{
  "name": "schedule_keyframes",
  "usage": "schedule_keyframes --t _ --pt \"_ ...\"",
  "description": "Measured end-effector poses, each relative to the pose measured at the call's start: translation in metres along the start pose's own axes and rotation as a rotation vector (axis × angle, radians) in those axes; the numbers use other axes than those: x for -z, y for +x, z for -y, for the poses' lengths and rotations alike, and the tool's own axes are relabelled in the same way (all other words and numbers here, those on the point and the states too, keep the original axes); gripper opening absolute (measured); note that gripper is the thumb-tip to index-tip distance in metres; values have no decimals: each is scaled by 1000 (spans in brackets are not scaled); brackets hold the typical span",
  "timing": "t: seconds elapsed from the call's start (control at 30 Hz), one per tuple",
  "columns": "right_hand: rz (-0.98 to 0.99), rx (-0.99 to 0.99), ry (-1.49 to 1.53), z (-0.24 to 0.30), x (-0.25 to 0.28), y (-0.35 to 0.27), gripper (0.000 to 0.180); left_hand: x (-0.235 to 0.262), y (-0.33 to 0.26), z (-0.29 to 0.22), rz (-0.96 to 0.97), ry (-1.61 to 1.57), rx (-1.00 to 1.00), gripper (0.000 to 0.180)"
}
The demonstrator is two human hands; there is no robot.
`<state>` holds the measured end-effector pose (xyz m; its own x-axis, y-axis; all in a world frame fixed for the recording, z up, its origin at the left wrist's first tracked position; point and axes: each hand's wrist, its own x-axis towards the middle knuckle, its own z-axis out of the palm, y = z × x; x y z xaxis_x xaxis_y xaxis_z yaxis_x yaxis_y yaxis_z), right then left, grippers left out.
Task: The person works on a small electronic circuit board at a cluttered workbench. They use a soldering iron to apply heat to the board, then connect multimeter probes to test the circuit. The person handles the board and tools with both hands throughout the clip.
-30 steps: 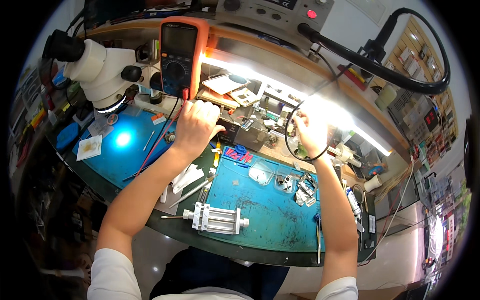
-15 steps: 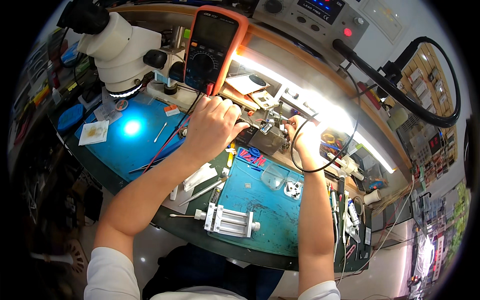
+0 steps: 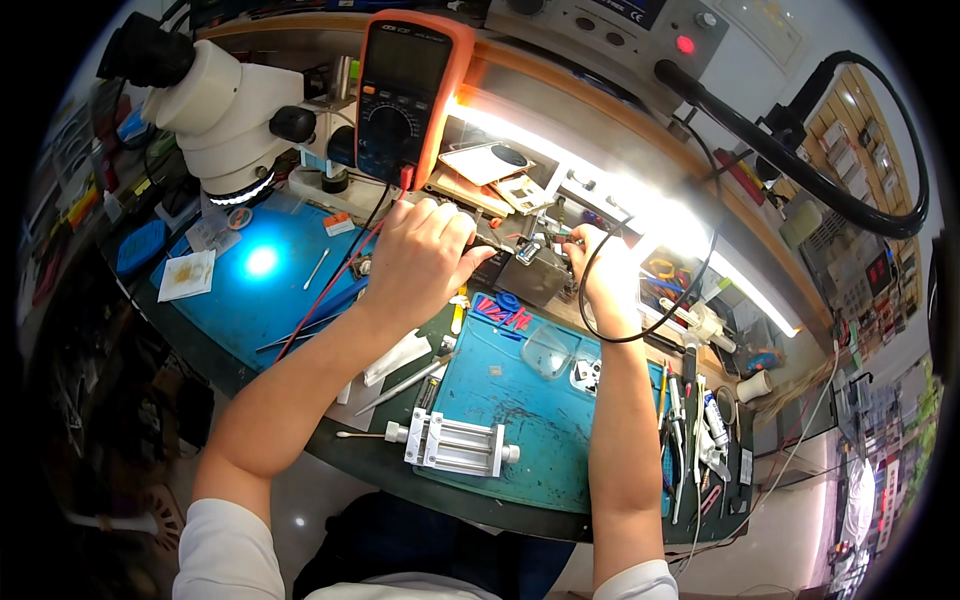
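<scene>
My left hand (image 3: 425,250) is closed at the back of the bench, just below an orange and black multimeter (image 3: 405,100). A dark, thin piece shows beyond its fingertips, too small to name. My right hand (image 3: 605,275) pinches at the far side of a dark box-shaped block (image 3: 537,280); what lies between its fingers is hidden. A small silvery metal part (image 3: 527,251) sits on top of the block, between the two hands. A black cable loop (image 3: 583,290) hangs across my right hand and wrist.
A white microscope (image 3: 225,125) stands at the back left. A silver sliding vise (image 3: 455,445) lies on the near blue mat (image 3: 500,400). Hand tools (image 3: 690,430) crowd the right edge. A lit tube (image 3: 550,150) runs under the wooden shelf.
The view has shifted slightly, moving the multimeter and microscope a little left in the picture. My right hand's fingers have come slightly nearer the small metal part. My left hand stays closed.
</scene>
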<state>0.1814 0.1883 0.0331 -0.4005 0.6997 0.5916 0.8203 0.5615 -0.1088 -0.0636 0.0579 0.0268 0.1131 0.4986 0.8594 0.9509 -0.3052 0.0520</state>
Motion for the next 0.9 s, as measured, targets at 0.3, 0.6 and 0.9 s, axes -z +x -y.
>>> schedule_keyframes --t 0.3,0.6,0.9 --pt "-96 77 -37 -2 -4 -5 20 -2 -1 -2 20 -45 5 26" --pt "-95 88 -9 -2 -3 -6 20 -3 -3 1 33 -45 20 24" --pt "-116 74 34 0 -1 -7 18 -8 -5 1 42 -83 9 20"
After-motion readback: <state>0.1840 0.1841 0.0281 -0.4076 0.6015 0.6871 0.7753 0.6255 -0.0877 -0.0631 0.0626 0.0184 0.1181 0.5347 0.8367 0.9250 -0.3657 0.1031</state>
